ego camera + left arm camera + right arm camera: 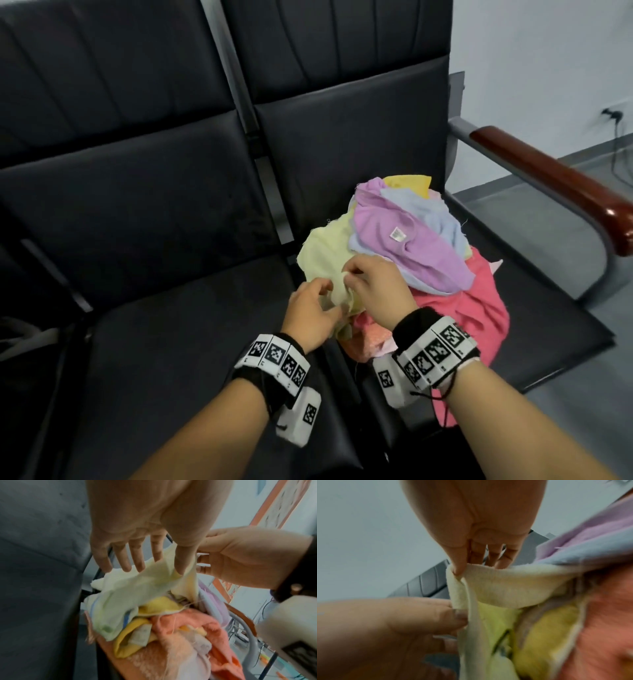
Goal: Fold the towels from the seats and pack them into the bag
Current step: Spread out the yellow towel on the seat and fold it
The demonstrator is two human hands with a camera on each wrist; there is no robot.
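On the right seat [342, 144], a heap of towels [411, 246]: lilac [400, 250], blue, yellow, pink [462, 308], with a pale yellow towel [322, 253] at the near-left edge. Left seat [154, 205] bare. No bag in view.

Right hand [373, 284]: thumb and forefinger pinch an edge of the pale yellow towel, clearest in the right wrist view, where the thumb [458, 561] presses a rolled hem. Left hand [315, 308]: thumb and forefinger pinch the same edge just beside the right grip; other fingers [123, 555] spread, relaxed.

Step in hand, as I judge it: freeing this towel from the heap and finding its corners.

Notes for doing it well:
- Slide the two grips apart along the hem until each reaches a corner; do not lift from mid-edge.
- Lift slowly; part of it seems tucked under the lilac towel and may drag others off the seat.
- Spread it flat on the left seat before folding.
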